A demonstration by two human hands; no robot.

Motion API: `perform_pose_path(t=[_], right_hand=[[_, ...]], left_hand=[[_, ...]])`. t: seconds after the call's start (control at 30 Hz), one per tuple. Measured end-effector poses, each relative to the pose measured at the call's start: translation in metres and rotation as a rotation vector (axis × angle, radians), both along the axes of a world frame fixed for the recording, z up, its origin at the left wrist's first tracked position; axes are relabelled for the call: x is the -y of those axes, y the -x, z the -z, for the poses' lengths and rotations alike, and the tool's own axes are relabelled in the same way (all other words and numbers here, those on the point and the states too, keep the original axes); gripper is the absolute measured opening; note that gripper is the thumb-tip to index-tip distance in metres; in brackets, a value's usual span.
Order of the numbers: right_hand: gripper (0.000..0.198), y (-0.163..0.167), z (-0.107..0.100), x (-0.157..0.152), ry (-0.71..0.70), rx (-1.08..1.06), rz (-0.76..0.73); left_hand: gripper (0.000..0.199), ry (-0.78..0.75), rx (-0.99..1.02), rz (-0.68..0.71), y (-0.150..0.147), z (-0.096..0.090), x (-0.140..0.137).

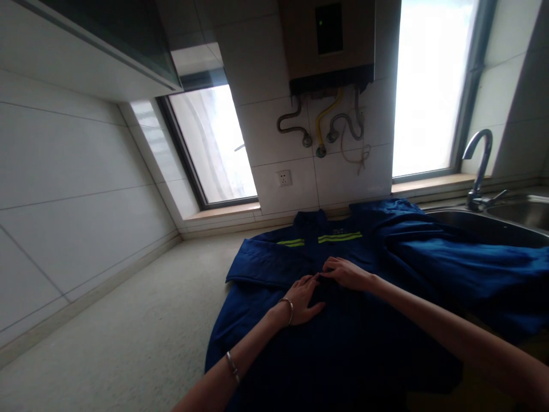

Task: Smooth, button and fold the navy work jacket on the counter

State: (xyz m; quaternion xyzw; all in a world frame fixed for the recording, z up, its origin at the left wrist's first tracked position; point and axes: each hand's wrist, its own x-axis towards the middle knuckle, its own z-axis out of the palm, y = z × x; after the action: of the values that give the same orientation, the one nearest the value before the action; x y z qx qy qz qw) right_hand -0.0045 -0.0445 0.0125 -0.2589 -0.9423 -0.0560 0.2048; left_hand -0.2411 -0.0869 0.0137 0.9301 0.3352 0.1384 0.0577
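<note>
A dark blue work jacket (274, 263) lies spread on the countertop, collar toward the wall, with yellow-green stripes across its chest. My left hand (302, 300) rests on the front of it, palm down, thumb held away from the fingers. Right beside its fingertips, my right hand (345, 272) has its fingers bent down onto the cloth near the jacket's middle, seemingly pinching the fabric. The fingertips of my right hand are partly hidden. One jacket sleeve is folded inward on the left; the bunched cloth on the right reaches over the sink edge.
Bare pale countertop (141, 315) extends to the left. At the right are a metal sink (532, 209) and a curved faucet (482, 166). A water heater (328, 46) with pipes hangs above a wall socket (283, 178), between two windows. A cabinet (98, 57) overhangs the upper left.
</note>
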Motion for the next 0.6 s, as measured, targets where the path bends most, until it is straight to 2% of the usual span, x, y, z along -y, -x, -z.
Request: perform_pose_path(t=[0.13,0.23,0.37,0.47,0.6], right_hand=[[0.035,0.0,0.009,-0.001,0.11,-0.178,0.041],[0.027,0.001,0.016,-0.01,0.213,-0.327,0.037],[0.03,0.003,0.027,-0.027,0.419,-0.614,0.092],[0.039,0.003,0.03,-0.034,0.567,-0.785,0.187],[0.043,0.001,0.019,-0.03,0.608,-0.93,0.241]], left_hand=[[0.043,-0.067,0.065,-0.023,-0.001,0.01,-0.008],[0.031,-0.166,0.092,-0.048,-0.007,0.011,-0.016],[0.025,-0.358,-0.042,-0.032,-0.02,-0.004,-0.025],[0.016,-0.53,-0.117,-0.091,-0.03,-0.019,-0.031],[0.017,-0.639,-0.049,-0.15,-0.041,-0.028,-0.04]])
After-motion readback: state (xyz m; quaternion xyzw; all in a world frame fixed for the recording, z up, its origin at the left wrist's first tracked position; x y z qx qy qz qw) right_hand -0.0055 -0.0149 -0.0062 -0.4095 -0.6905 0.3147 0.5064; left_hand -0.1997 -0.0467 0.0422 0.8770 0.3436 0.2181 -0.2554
